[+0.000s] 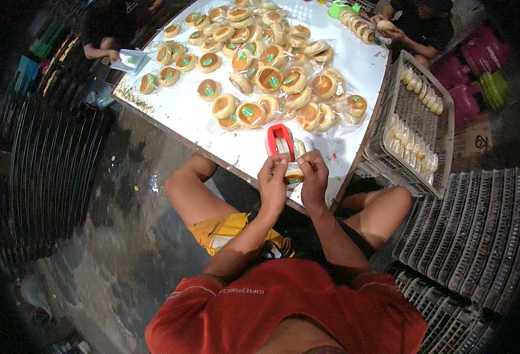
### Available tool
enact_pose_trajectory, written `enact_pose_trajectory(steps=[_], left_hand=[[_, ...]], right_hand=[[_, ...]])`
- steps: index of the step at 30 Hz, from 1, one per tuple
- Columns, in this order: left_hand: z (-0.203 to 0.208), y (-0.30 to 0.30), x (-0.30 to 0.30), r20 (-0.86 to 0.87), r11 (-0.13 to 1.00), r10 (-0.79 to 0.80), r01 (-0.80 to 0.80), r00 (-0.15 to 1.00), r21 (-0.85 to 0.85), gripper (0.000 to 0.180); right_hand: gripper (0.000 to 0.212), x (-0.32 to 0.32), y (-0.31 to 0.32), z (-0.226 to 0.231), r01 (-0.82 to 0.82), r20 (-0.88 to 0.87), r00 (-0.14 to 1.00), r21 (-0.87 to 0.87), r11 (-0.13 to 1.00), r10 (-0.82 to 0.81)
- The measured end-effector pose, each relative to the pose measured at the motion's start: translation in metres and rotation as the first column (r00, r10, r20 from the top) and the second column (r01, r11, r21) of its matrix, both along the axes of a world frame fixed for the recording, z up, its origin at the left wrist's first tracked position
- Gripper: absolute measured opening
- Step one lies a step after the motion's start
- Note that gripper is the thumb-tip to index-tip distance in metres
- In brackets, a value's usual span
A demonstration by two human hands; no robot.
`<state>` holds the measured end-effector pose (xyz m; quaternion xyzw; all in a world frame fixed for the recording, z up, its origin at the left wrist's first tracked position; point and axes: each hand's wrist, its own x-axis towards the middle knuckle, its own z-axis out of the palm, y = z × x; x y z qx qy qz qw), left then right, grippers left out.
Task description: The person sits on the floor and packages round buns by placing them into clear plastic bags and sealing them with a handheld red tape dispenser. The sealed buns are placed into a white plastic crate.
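At the near edge of the white table (236,140), my left hand (272,180) and my right hand (315,177) are both closed, pinching opposite sides of a bagged bun (294,176). The bun is round with a brown top and a green label, partly hidden by my fingers. Just beyond my left fingers stands a red tape dispenser (279,133) with a pale roll in it. Past it lies a wide pile of round buns (270,78) in clear plastic, many with green labels.
A grey plastic crate (384,138) with rows of bagged buns stands to the right, near stacked crates (466,236). Across the table, one person's hand (111,55) is by a light box (131,60); another person (397,32) holds a bun near a green dispenser (342,8).
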<state>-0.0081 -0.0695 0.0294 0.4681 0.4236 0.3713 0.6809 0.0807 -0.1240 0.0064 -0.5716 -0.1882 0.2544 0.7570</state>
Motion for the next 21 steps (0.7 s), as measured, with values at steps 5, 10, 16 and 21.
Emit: enact_pose_trajectory(steps=[5, 10, 16, 21], left_hand=[[0.0, 0.012, -0.026, -0.005, 0.954, 0.161, -0.155, 0.987, 0.258, 0.021], [-0.011, 0.025, -0.04, -0.08, 0.935, 0.162, -0.127, 0.984, 0.33, 0.022], [-0.018, 0.026, -0.04, -0.164, 0.903, 0.266, -0.186, 0.95, 0.386, 0.018], [-0.005, 0.008, -0.038, -0.22, 0.896, 0.148, -0.037, 0.964, 0.443, 0.016]], right_hand=[[0.028, 0.032, -0.017, -0.05, -0.173, 0.119, 0.945, -0.608, 0.775, 0.305], [0.032, 0.009, -0.025, -0.06, -0.232, 0.109, 0.92, -0.625, 0.746, 0.377], [0.034, 0.008, -0.062, -0.066, -0.235, 0.106, 0.823, -0.831, 0.505, 0.558], [0.019, 0.006, -0.035, 0.013, -0.359, 0.192, 0.89, -0.264, 0.895, 0.414]])
